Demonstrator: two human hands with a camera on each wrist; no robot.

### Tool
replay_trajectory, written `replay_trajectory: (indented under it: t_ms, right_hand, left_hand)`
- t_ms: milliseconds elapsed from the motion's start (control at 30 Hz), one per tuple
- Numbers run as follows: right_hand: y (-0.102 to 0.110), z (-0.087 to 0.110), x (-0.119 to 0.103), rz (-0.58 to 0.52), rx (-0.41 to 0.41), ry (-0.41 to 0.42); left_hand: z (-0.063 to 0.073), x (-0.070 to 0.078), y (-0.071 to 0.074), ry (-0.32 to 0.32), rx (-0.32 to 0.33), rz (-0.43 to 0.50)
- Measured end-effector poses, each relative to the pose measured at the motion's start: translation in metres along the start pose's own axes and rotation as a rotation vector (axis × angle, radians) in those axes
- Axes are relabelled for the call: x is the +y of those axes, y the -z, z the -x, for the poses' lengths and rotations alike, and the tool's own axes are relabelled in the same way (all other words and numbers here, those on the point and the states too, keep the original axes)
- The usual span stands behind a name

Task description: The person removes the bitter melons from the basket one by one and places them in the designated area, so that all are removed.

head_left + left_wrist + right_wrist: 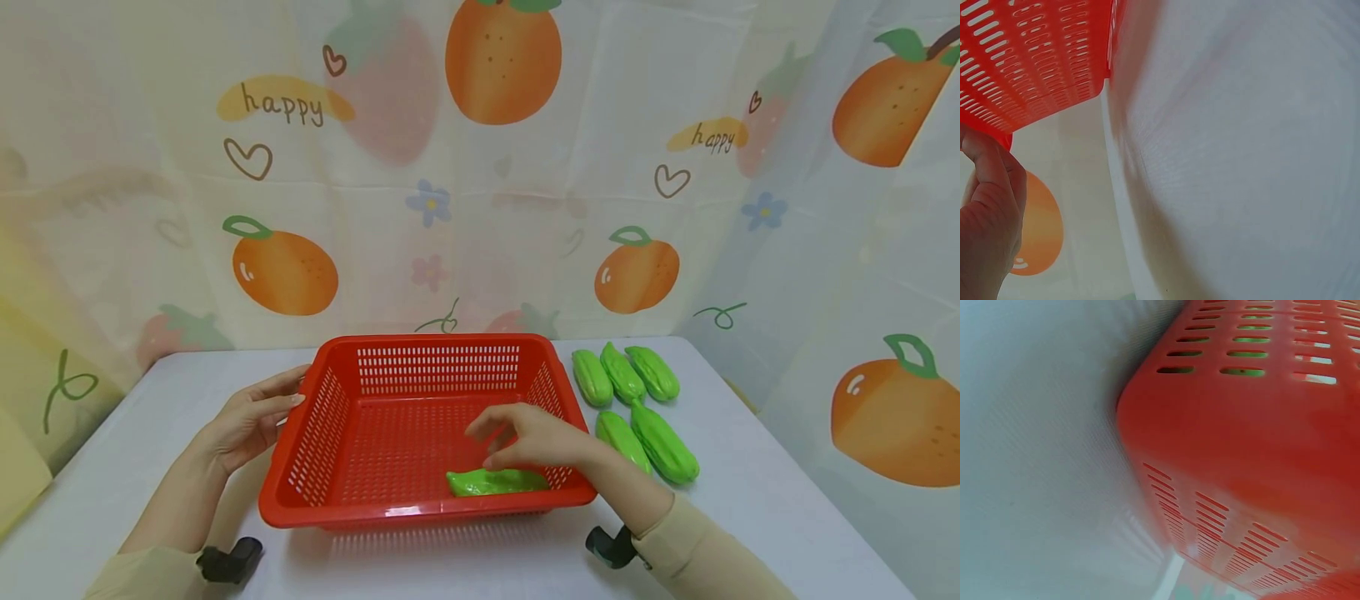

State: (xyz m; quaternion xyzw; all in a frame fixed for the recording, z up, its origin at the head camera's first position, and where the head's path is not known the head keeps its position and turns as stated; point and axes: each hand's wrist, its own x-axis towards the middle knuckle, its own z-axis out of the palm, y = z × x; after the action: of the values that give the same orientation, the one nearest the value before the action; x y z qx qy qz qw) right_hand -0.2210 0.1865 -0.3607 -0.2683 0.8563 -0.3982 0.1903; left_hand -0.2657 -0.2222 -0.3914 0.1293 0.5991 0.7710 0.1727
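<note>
A red plastic basket (420, 510) with slotted walls stands on the white table. My left hand (251, 414) grips its left rim, thumb and fingers at the edge; the left wrist view shows those fingers (991, 162) against the slotted wall. Inside the basket, near the front right corner, lies a glossy, ridged green bitter melon (498, 482) with a pointed end. Just above it is my right hand (532, 437), its fingers loosely bent and the thumb tip close over the bitter melon. In the right wrist view the basket's wall (1241, 431) hides this hand; green shows through the slots.
Several more green bitter melons (666, 442) lie on the table (750, 517) to the right of the basket, beside and beyond my right forearm. A fruit-printed curtain (510, 208) hangs behind the table and along its right side.
</note>
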Motion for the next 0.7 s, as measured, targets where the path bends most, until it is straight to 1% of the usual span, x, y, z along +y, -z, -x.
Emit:
replay_trajectory:
  t_ms: [167, 533, 700]
  right_hand:
    - [-0.0031, 0.0002, 0.0002, 0.021, -0.035, -0.018]
    - [-0.0055, 0.0012, 0.0014, 0.071, -0.078, -0.05]
    - [-0.0053, 0.0021, 0.0004, 0.124, -0.088, -0.055]
  left_hand:
    - [0.0009, -0.0002, -0.0001, -0.006, -0.003, 0.001]
    - [0.0013, -0.0001, 0.0001, -0.012, -0.02, 0.006]
    - [0.0006, -0.0004, -0.0002, -0.007, -0.012, 0.01]
